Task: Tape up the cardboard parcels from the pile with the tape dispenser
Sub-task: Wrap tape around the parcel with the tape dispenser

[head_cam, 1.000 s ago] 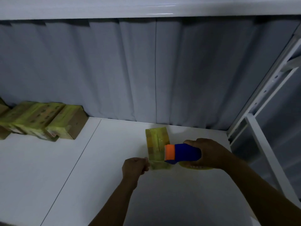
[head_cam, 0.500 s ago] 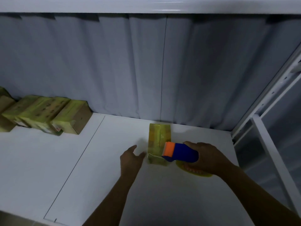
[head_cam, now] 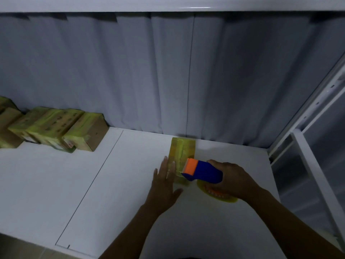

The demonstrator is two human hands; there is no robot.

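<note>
On the bench [head_cam: 112, 193], the left hand [head_cam: 164, 182], pinching tape a second ago, now presses flat and open on the taped parcel [head_cam: 180, 152] while the right hand [head_cam: 231, 181] grips the tape dispenser [head_cam: 202, 171] beside it, so this strip looks nearly done.

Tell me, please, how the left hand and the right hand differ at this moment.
The left hand lies flat with straight fingers; the right hand is curled. The left hand touches the parcel; the right hand grips the dispenser. Both work at the same parcel on the table.
</note>
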